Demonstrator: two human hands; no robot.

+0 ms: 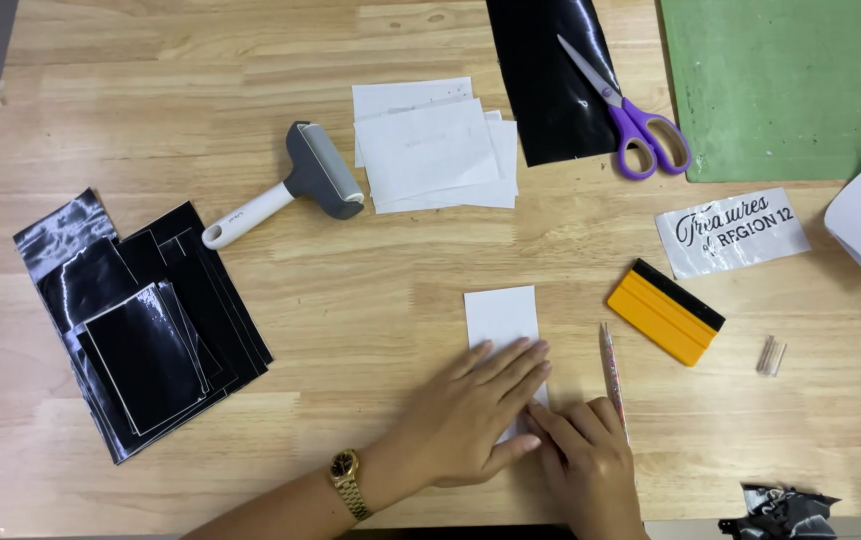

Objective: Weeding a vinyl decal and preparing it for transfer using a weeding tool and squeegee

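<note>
Left hand lies flat, fingers spread, on a white paper strip running lengthwise away; right hand pinches its near corner.

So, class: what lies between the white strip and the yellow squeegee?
In the head view, a thin pen-like tool lies between the white strip and the yellow squeegee.

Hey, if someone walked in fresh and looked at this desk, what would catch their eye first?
Likely the two hands at the bottom centre: the left hand lies flat on a small white rectangular sheet while the right hand picks at its lower edge. Next, the purple-handled scissors lying on a glossy black sheet at the top, and the yellow squeegee right of the hands. A heap of black vinyl scraps fills the left side.
</note>
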